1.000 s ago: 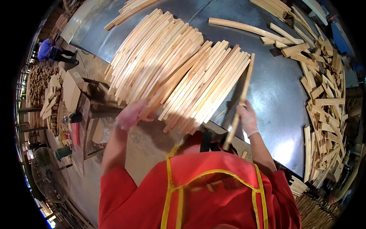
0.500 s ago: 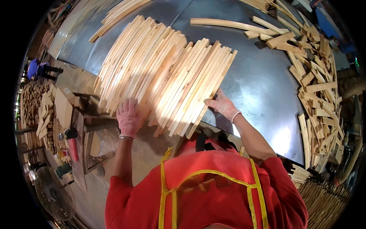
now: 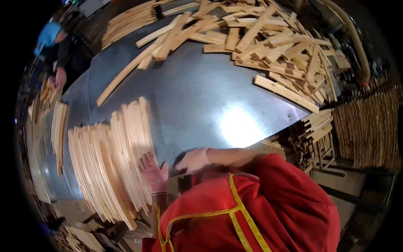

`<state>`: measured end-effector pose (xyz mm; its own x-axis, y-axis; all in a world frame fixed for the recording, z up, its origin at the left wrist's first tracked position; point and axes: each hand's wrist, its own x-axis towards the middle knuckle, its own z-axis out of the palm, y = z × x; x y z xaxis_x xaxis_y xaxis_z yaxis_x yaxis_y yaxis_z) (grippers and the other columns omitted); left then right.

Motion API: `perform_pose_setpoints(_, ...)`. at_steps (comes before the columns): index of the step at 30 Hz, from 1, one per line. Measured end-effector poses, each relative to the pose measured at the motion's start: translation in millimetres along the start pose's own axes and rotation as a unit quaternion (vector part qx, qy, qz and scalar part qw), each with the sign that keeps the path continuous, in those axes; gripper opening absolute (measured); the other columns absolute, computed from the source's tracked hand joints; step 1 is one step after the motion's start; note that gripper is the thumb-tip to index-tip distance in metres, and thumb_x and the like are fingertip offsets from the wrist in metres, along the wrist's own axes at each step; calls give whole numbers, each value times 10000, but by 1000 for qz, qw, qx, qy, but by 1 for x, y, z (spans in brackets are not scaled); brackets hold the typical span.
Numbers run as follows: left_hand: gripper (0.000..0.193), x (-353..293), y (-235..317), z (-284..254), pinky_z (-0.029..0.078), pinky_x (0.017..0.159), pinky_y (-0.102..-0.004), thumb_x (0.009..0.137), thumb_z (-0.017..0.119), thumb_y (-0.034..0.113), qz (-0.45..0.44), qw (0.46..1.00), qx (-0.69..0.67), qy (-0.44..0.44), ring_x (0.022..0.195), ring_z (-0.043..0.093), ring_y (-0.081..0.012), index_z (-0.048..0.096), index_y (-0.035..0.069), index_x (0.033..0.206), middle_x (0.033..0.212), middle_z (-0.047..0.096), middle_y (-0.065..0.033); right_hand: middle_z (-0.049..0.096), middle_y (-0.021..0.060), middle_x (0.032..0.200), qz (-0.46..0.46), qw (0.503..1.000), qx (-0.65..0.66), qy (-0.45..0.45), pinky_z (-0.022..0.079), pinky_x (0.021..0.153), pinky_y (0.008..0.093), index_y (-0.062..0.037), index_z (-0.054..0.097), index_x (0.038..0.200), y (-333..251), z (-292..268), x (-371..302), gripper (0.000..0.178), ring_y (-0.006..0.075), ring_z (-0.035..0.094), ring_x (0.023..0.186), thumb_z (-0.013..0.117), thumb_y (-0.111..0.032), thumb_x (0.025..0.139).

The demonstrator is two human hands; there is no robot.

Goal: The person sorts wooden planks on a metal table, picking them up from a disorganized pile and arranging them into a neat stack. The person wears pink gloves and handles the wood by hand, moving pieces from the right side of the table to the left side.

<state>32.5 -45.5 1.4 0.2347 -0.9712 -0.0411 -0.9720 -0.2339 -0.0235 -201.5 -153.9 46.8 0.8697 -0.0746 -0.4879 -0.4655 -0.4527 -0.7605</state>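
A row of long pale wooden strips (image 3: 90, 155) lies side by side on the grey metal tabletop (image 3: 180, 92), at the left. Its right part, a group of strips (image 3: 133, 143), sits a little farther up than the rest. My left hand (image 3: 154, 173), in a pink knit glove, is open with fingers apart, against the near right side of this group. At the table's near edge my right hand (image 3: 195, 160), also gloved, is to the right of the left hand. Motion smears its fingers, and a dark patch beside them cannot be made out.
Loose wooden pieces (image 3: 268, 42) are heaped at the far right. A few strips (image 3: 58, 134) lie left of the row. Stacked thin wood (image 3: 367, 126) stands beyond the table's right side. Another person (image 3: 54, 50) in blue stands at the far left.
My view has turned right, so the strips now appear at the lower left and the heap at the top. The right hand has come off the strips' right edge; the left hand is now at their right side.
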Motion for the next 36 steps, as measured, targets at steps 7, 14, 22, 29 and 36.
perform_pose_setpoints(7,779,6,4,21,340,1234,-543,856,693,202,-16,998,66,8,1465,430,-414,420,86,1577,1557,469,-146,668,234,1214,402,657,-223,597,490,1030,500,-13,638,1220,242,-29,-316,405,406,623,1193,674,-116,831)
perform_pose_setpoints(14,1009,24,167,6,363,1240,-508,818,852,317,123,981,-142,-55,1491,434,-432,341,50,1646,1622,449,-244,743,227,1084,393,843,1,367,573,932,469,-18,698,1183,203,-106,-306,617,377,727,1040,772,-478,779)
perform_pose_setpoints(22,566,95,320,-10,567,747,-299,882,696,-1,-53,711,-674,-192,854,639,-149,508,75,1411,979,622,-18,642,289,1382,119,776,-34,619,466,1115,463,10,626,1353,230,-214,-208,756,437,609,1291,719,-563,868)
perform_pose_setpoints(29,388,96,160,15,582,623,-345,966,618,32,-289,576,-761,-73,775,675,-203,560,86,1346,1045,646,-56,584,55,1534,417,749,-293,424,336,1197,501,-183,603,1470,298,-218,-292,762,310,505,1425,700,-640,868)
perform_pose_setpoints(36,597,35,61,10,431,1144,-548,910,658,134,-13,984,-164,65,1331,570,-425,531,30,1483,1437,605,-208,613,74,1482,411,794,-299,332,314,1221,494,-212,676,1407,271,-141,-317,735,339,501,1420,702,-684,846)
